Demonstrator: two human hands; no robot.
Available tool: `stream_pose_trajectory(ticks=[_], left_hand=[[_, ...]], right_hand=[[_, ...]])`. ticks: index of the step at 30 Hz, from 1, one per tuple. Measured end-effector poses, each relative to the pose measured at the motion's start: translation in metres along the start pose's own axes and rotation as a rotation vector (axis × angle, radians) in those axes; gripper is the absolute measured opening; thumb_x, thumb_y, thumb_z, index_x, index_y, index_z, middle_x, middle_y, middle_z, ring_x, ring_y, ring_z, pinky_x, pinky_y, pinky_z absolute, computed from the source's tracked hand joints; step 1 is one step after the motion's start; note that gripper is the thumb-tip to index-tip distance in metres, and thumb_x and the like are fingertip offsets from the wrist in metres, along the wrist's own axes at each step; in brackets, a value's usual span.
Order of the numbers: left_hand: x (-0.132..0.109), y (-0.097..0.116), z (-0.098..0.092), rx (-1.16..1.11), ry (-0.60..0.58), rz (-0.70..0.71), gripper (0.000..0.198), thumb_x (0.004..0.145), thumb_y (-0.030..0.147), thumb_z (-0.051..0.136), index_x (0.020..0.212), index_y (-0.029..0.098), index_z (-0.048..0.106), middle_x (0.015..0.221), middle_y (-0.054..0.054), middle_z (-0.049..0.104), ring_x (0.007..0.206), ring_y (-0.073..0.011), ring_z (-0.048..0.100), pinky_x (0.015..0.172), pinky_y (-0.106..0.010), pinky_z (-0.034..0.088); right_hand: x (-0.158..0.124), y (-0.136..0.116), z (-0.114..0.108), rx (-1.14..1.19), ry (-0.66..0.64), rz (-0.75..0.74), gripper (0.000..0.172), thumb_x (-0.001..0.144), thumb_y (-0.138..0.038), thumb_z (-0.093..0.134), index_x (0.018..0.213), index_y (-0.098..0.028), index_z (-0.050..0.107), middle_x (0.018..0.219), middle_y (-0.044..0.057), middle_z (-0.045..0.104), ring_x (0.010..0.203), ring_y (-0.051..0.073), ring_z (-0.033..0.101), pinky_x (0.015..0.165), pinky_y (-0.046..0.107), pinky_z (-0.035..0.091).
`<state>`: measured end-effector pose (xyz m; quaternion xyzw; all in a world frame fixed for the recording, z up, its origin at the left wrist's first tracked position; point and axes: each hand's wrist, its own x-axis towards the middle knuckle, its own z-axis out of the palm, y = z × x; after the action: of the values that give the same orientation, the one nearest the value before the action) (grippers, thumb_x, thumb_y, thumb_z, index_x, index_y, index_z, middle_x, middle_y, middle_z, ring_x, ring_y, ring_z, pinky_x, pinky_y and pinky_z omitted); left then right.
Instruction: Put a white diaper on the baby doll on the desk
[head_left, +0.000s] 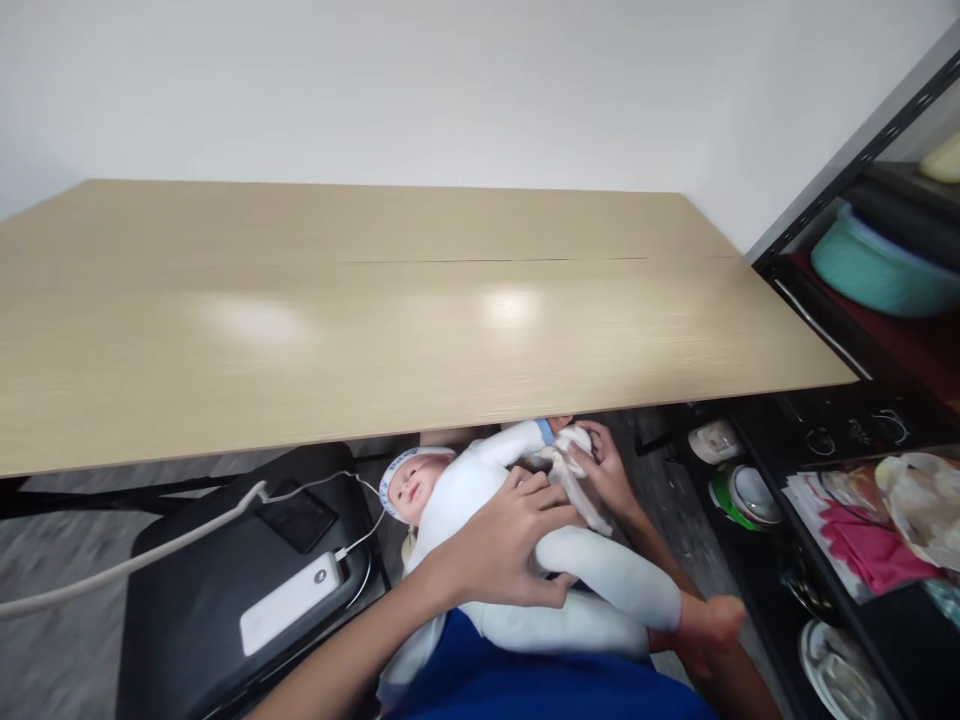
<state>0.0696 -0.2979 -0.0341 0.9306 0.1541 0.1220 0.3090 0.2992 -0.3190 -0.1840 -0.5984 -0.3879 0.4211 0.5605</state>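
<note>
A baby doll in a white suit and a white cap with blue lettering lies across my lap, its head to the left and one bare foot to the right. Its upper arm reaches toward the table's edge. My left hand rests over the doll's hip, fingers curled around the body and the top of the leg. Just beyond, my right hand pinches a soft white cloth piece close to the doll's hand. One end of that cloth hangs down over the doll; its exact kind I cannot make out.
A wooden table stands in front of me. On the left, a black chair carries a white power bank and a dark phone with cables. Shelves with a turquoise basin, cans and a pink cloth stand on the right.
</note>
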Motion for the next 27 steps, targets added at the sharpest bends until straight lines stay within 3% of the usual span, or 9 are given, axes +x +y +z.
stream_pose_trajectory(ticks=[5,9,13,17,21,24,27], left_hand=[[-0.011,0.002,-0.004,-0.102,-0.005,-0.038,0.044,0.077,0.043,0.09,0.112,0.025,0.069,0.109,-0.002,0.07,0.105,-0.0277,0.06,0.1,-0.045,0.041],[-0.017,0.005,-0.004,-0.107,-0.001,-0.066,0.053,0.072,0.044,0.093,0.114,0.024,0.067,0.107,-0.001,0.07,0.102,-0.0266,0.057,0.102,-0.045,0.038],[-0.025,0.009,-0.01,-0.139,0.002,-0.103,0.054,0.078,0.05,0.095,0.116,0.025,0.065,0.11,0.0,0.071,0.104,-0.026,0.056,0.102,-0.043,0.037],[-0.036,0.012,-0.02,-0.174,-0.012,-0.133,0.052,0.083,0.052,0.095,0.115,0.025,0.065,0.111,0.001,0.071,0.105,-0.0249,0.056,0.101,-0.041,0.036],[-0.042,0.015,-0.026,-0.168,0.007,-0.147,0.048,0.082,0.046,0.096,0.112,0.024,0.065,0.11,0.001,0.071,0.104,-0.0239,0.056,0.101,-0.04,0.035],[-0.043,0.016,-0.026,-0.159,0.012,-0.148,0.046,0.083,0.044,0.096,0.112,0.024,0.065,0.109,0.001,0.071,0.104,-0.0242,0.056,0.101,-0.04,0.035],[-0.042,0.016,-0.025,-0.161,0.013,-0.143,0.045,0.084,0.045,0.094,0.114,0.025,0.066,0.11,0.0,0.072,0.105,-0.0252,0.057,0.103,-0.041,0.035]], right_hand=[[-0.032,0.012,-0.036,-0.073,-0.076,0.163,0.064,0.088,-0.059,0.082,0.141,-0.032,0.057,0.133,0.011,0.076,0.122,0.033,0.076,0.105,0.052,0.063],[-0.055,0.013,-0.056,-0.206,-0.19,0.223,0.077,0.079,-0.047,0.092,0.147,-0.032,0.061,0.141,0.012,0.075,0.132,0.039,0.072,0.117,0.058,0.057],[-0.062,0.006,-0.062,-0.247,-0.21,0.202,0.067,0.082,-0.049,0.09,0.144,-0.035,0.069,0.144,0.01,0.075,0.134,0.041,0.072,0.118,0.056,0.056],[-0.057,0.01,-0.051,-0.216,-0.19,0.182,0.051,0.087,-0.054,0.084,0.132,-0.03,0.076,0.133,0.011,0.08,0.123,0.042,0.075,0.113,0.059,0.059],[-0.041,0.019,-0.024,-0.127,-0.113,0.141,0.059,0.09,-0.055,0.081,0.144,-0.035,0.07,0.151,0.008,0.072,0.139,0.035,0.068,0.124,0.056,0.051],[-0.019,0.021,0.003,0.039,-0.027,0.097,0.061,0.085,-0.055,0.087,0.14,-0.033,0.072,0.15,0.009,0.072,0.143,0.033,0.066,0.129,0.056,0.046],[0.005,0.02,0.026,0.158,-0.012,0.095,0.062,0.086,-0.057,0.086,0.14,-0.032,0.07,0.143,0.009,0.075,0.134,0.031,0.071,0.121,0.052,0.055]])
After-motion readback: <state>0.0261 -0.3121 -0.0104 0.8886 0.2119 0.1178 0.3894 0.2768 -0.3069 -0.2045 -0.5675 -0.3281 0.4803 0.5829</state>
